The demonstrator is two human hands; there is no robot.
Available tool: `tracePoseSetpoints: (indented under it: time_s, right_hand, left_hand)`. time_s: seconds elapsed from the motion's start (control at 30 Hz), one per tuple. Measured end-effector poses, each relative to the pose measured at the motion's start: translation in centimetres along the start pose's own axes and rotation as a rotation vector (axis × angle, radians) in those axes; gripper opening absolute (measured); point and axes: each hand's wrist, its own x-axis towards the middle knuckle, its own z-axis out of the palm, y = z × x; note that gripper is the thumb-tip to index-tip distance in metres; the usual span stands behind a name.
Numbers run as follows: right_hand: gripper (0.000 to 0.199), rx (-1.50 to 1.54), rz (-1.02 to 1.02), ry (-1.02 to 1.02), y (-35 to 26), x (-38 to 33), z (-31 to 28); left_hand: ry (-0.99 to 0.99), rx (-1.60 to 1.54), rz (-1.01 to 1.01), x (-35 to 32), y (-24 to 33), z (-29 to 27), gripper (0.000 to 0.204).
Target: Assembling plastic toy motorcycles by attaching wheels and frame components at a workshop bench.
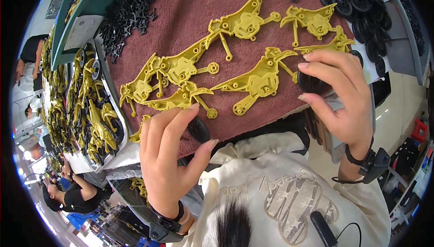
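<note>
My left hand (165, 152) curls at the front edge of the cloth and grips a small black wheel (199, 130) between thumb and fingers. Another black wheel (312, 84) is pinched in my right hand (341, 93), over the right side of the cloth. Between and beyond my hands lie several yellow plastic toy motorcycle body halves, inner side up. The nearest one (262, 83) lies between my two hands; one more (183, 68) lies beyond my left hand. Beyond my right hand, a yellow half (323, 46) is partly covered by the fingers.
A reddish-brown towel (176, 18) covers the worktop. Small black parts (129, 21) are heaped at the far left, black wheels (359, 3) at the far right. On the left, a tray (123, 116) holds yellow-and-black toy motorcycles (97, 120). Other people stand farther left.
</note>
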Motion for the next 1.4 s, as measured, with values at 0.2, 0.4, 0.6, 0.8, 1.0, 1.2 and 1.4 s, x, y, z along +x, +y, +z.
tracePoseSetpoints:
  time_s: [0.2, 0.4, 0.6, 0.8, 1.0, 1.2, 1.4]
  right_hand:
    - [0.041, -0.03, -0.011, 0.007, -0.8, 0.8, 0.7]
    - [0.041, -0.064, -0.02, -0.013, -1.3, 0.9, 1.0]
    - [0.043, -0.024, 0.001, -0.021, -1.1, 1.0, 0.6]
    - [0.04, -0.014, -0.028, -0.079, 0.1, 0.5, 0.3]
    - [0.045, -0.009, -0.072, -0.064, 0.8, 0.9, -0.7]
    - [0.045, 0.011, -0.18, -0.124, -1.2, 1.9, 1.3]
    - [0.041, -0.019, -0.108, -0.071, -1.1, 1.3, 2.2]
  left_hand:
    - [0.026, -0.306, 0.297, 0.7, 1.4, 1.8, 0.054]
    - [0.026, -0.162, 0.304, 0.8, 1.5, 3.7, 0.057]
    - [0.12, -0.082, 0.29, 0.7, 0.9, 3.6, 0.053]
    - [0.161, -0.084, 0.265, 0.3, -0.1, 4.1, 0.05]
    - [0.236, -0.165, 0.357, 0.5, -0.5, 3.9, 0.049]
    - [0.156, -0.028, 0.242, -0.2, -1.3, 3.1, 0.053]
    - [0.15, -0.035, 0.171, -0.5, -1.5, 2.7, 0.054]
